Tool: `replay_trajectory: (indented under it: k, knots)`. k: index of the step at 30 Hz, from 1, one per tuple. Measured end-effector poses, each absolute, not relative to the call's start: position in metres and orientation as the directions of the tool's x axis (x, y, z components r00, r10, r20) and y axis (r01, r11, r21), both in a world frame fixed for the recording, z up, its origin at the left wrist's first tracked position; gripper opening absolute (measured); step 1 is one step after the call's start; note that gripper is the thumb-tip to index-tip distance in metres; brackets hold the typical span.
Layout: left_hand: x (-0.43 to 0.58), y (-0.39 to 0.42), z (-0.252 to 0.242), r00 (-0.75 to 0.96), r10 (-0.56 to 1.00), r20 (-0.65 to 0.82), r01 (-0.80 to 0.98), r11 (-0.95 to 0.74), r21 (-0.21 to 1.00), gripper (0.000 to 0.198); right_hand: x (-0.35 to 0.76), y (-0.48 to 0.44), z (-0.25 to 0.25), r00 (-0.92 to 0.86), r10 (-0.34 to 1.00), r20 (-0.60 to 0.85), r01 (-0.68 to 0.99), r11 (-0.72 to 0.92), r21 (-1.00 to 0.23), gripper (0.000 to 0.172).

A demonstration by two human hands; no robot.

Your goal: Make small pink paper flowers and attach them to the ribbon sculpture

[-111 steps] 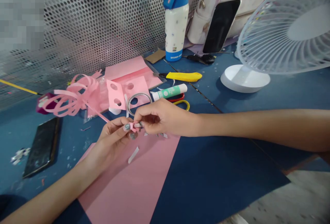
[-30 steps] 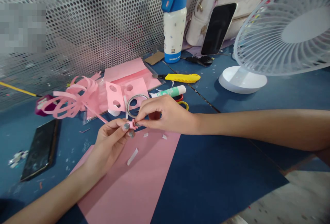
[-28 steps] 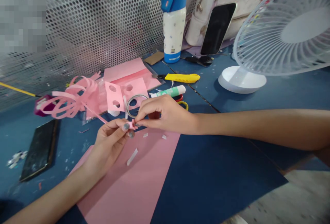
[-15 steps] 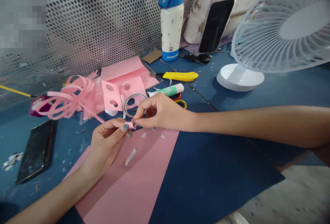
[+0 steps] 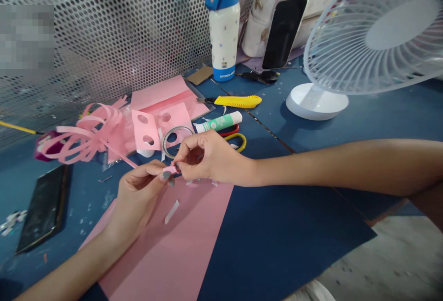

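Observation:
Between thumb and fingers, my left hand [image 5: 140, 195] pinches a small pink paper piece [image 5: 169, 170]. My right hand [image 5: 211, 158] is closed at the right end of that same piece, fingertips pinched on it. Both hands are above a large pink sheet [image 5: 173, 245], where a thin white strip [image 5: 172, 212] and smaller white scraps lie. A looped bundle of pink paper strips [image 5: 93, 135] lies behind my left hand, one strip reaching toward it. Just beyond my right hand are a roll of tape [image 5: 166, 146], a green and white glue stick [image 5: 219, 122] and scissors with red and yellow handles [image 5: 245, 142].
A yellow cutter [image 5: 238, 102] lies behind the glue stick. Farther back stand a white and blue bottle [image 5: 224, 38] and a phone [image 5: 284, 33] leaning on a bag. A white fan [image 5: 316, 102] is at the right, another phone [image 5: 43, 208] at the left. Perforated metal [image 5: 138, 24] borders the table.
The whole view has shifted slightly, so things sit a little farther left. My right fingertips have shifted slightly on the pink piece, which both hands still hold.

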State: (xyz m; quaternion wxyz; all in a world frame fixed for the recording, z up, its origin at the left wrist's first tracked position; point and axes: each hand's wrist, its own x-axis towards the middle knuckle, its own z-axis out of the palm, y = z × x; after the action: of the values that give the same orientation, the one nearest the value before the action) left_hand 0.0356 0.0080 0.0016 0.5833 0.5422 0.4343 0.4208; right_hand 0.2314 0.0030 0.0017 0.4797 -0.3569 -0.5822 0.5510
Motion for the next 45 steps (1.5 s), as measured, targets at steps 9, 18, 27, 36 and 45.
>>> replay_trajectory:
  k: [9, 18, 27, 36, 45]
  knots:
    - [0.032, 0.011, 0.000, 0.313, 0.945, -0.097, -0.099, 0.134, 0.986, 0.021, 0.236, 0.006, 0.002, -0.325, 0.924, 0.203, -0.156, 0.160, -0.975, 0.003]
    - [0.029, 0.011, 0.001, 0.286, 0.951, -0.115, -0.133, 0.159, 0.978, 0.022, 0.241, 0.011, -0.002, -0.347, 0.880, 0.323, -0.117, 0.301, -0.946, 0.010]
    - [0.031, 0.012, 0.000, 0.292, 0.951, -0.105, -0.141, 0.151, 0.979, 0.020, 0.243, 0.014, -0.003, -0.302, 0.867, 0.396, -0.058, 0.398, -0.915, 0.005]
    - [0.029, 0.012, -0.001, 0.305, 0.949, -0.080, -0.140, 0.128, 0.982, 0.021, 0.242, 0.016, -0.003, -0.267, 0.857, 0.441, -0.053, 0.444, -0.894, 0.004]
    - [0.032, 0.012, -0.001, 0.289, 0.956, -0.045, -0.072, 0.068, 0.995, 0.022, 0.242, 0.016, -0.004, -0.321, 0.847, 0.424, -0.003, 0.447, -0.895, 0.004]
